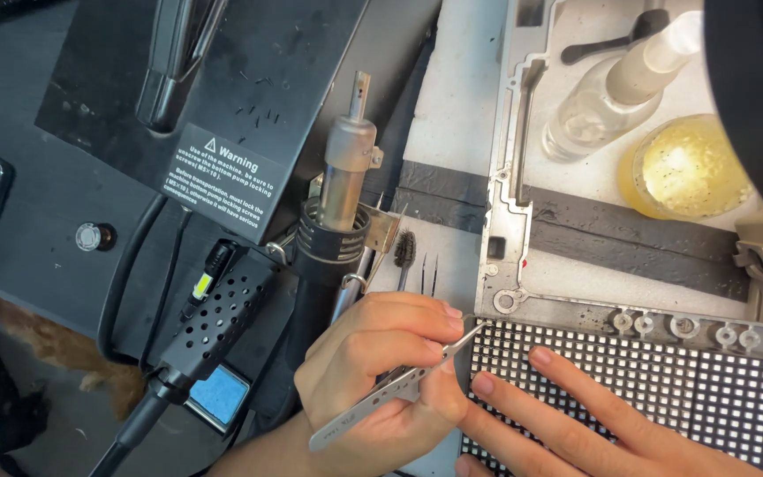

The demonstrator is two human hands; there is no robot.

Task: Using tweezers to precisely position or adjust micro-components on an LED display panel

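The left hand (381, 371) is closing its thumb and fingers around a pair of thin silver metal tweezers (399, 382), and the fine tip is touching the top left corner of the dark panel with the white grid of small square cells (664, 389). The right hand (567, 424) is lying open and flat on this panel, two fingertips pressing near the left edge, holding nothing.

Several things could be going wrong from this position. The tweezers are meeting the panel at a low angle, so I judge the tip could be slipping sideways and scratching the neighbouring cells, or lifting the wrong one. Whether the tip is gripping any small part, I cannot tell; if it is, a weak pinch could be letting it jump away onto the white work mat (452, 106).

The right fingers are resting very near to the tip, so a slip could be pricking them. They are also covering part of the grid, and pressure there could be harming the cells.

Just beyond the left hand, a grey metal hot air gun in its coiled holder (339, 199) is standing, so a careless wrist movement could be touching it. In the grey metal frame tray (509, 177), a clear plastic bottle (607, 97) and a round jar of yellow paste (686, 168) are lying near the panel; a pushed frame could be tipping them.
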